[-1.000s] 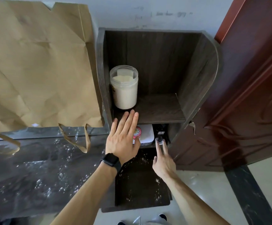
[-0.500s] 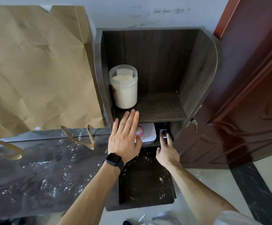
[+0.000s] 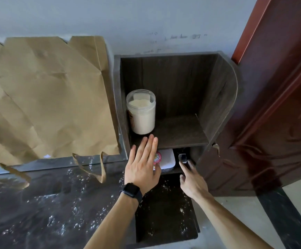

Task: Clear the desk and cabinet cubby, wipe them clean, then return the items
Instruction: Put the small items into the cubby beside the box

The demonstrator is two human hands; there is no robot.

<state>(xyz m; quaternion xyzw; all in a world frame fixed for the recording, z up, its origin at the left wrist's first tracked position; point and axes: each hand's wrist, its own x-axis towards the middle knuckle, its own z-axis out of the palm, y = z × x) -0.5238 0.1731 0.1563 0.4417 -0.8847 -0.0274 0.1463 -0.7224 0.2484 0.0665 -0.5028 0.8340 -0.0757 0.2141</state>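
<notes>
A dark wood cabinet cubby (image 3: 218, 97) stands at the desk's right end. On its upper shelf sits a clear jar of white powder (image 3: 142, 114). My left hand (image 3: 142, 164), wearing a black watch, lies flat and open at the shelf's front edge, partly covering a round pink-patterned item (image 3: 158, 157). Beside that item, a white box (image 3: 168, 159) rests in the lower cubby. My right hand (image 3: 191, 178) reaches into the lower cubby and pinches a small black object (image 3: 182, 157) at its fingertips.
A large crumpled brown paper bag (image 3: 47, 97) leans on the wall over the dark marble desk (image 3: 47, 212), which is flecked with white powder. A dusty dark board (image 3: 164, 212) lies below the cubby. A red-brown door (image 3: 281, 114) stands close on the right.
My right hand has pushed the small black object deeper into the lower cubby. My left hand has stayed flat at the shelf edge. The view has tilted up.
</notes>
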